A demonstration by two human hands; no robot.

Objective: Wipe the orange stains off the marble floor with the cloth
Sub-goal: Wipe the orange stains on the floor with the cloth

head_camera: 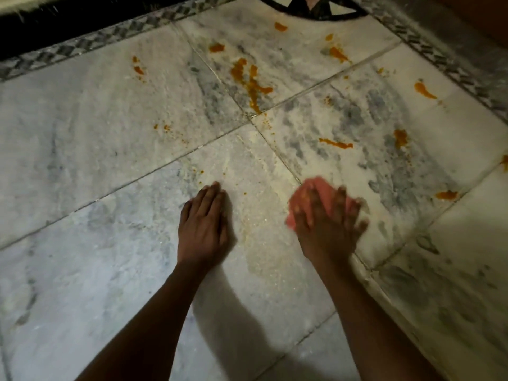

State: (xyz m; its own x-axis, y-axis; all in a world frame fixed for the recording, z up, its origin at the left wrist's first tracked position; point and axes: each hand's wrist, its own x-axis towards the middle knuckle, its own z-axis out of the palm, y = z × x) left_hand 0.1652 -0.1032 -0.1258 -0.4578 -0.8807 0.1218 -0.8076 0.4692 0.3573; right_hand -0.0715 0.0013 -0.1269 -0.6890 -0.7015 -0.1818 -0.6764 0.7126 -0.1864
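Mid-wipe, looks like: right hand (pixel 327 218) presses the crumpled pink cloth (pixel 310 188) flat-fingered onto the grey-veined marble floor (pixel 96 127), left hand (pixel 204 218) braced open. Orange smeared stains (pixel 248 78) sit farther ahead, so reach forward next.

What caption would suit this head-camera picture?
Right hand presses a pink cloth onto the marble floor; orange stains remain beyond.

A grey-and-white patterned border strip (pixel 90 42) ran along the floor's edge, well beyond the fingers; a dark band (pixel 55 15) lay behind it; a black-rimmed round inlay (pixel 313 6) sat far ahead; pale powdery residue (pixel 261 243) lay between them.
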